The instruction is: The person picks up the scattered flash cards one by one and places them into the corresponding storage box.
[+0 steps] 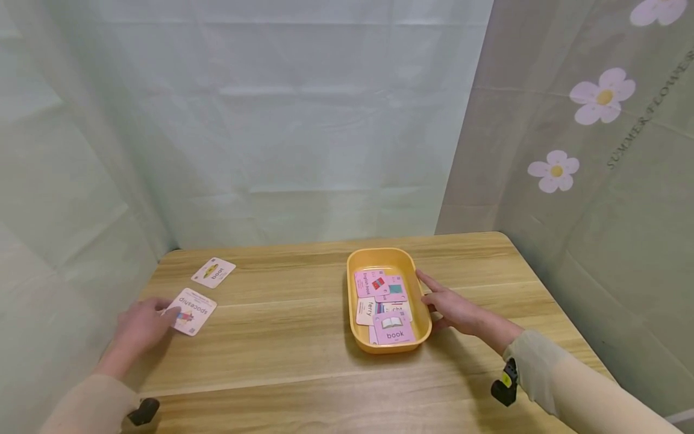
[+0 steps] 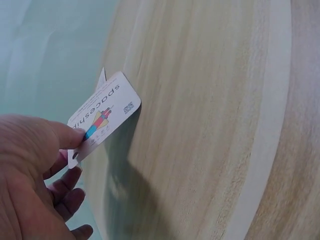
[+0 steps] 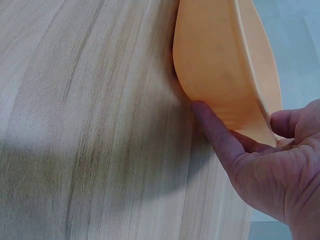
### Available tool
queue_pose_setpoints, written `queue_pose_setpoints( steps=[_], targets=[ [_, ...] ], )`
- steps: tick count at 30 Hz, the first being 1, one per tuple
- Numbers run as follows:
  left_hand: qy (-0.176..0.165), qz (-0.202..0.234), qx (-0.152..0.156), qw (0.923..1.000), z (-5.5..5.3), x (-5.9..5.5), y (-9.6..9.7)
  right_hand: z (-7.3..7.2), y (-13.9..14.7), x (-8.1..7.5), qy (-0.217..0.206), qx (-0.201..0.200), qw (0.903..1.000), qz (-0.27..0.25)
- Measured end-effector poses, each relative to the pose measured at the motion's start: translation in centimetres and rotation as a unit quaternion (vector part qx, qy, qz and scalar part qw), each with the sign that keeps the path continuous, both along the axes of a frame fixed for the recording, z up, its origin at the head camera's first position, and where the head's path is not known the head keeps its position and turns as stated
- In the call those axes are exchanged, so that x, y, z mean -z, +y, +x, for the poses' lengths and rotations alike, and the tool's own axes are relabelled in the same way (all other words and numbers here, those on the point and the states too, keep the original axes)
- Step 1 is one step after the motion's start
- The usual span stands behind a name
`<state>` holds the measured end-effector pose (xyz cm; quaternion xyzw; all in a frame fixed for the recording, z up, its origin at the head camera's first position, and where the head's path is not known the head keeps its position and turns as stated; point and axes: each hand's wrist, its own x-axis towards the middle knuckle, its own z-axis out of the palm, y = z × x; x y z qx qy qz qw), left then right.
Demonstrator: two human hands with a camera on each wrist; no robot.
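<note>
My left hand (image 1: 143,323) pinches a white spaceship card (image 1: 193,312) between thumb and fingers at the table's left side. In the left wrist view the card (image 2: 107,112) is tilted, its printed rocket facing up and the thumb over one end. Just beyond it lies another white card (image 1: 214,272) with a yellow picture. My right hand (image 1: 452,306) rests against the right side of a yellow tray (image 1: 352,259). The right wrist view has its extended finger along the tray's outer wall (image 3: 215,60) and another digit at the rim.
Inside the tray several cards overlap, among them a pink book card (image 1: 394,334), an English book card (image 1: 368,283) and a white ferry card (image 1: 364,313). The wooden table (image 1: 282,337) meets hanging pale cloth (image 1: 303,132) at its back and sides.
</note>
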<state>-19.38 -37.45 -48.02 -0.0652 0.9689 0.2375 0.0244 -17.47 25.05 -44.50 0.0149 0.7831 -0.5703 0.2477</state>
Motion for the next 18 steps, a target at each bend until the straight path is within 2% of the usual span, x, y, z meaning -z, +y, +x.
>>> queue_pose_setpoints(
  steps=[7, 13, 18],
  targets=[
    [-0.029, 0.031, -0.012, 0.999, -0.2, -0.2, -0.4, -0.1, 0.1, 0.0, 0.001, -0.002, 1.0, -0.002],
    [-0.048, 0.061, -0.013, 0.9969, 0.0, -1.4, 0.0, 0.0, 0.1, 0.0, 0.0, -0.001, 1.0, -0.001],
    [-0.042, 0.075, -0.003, 0.9963, 0.3, -2.3, 0.7, 0.0, 0.1, 0.0, 0.002, -0.003, 1.0, -0.003]
  ],
)
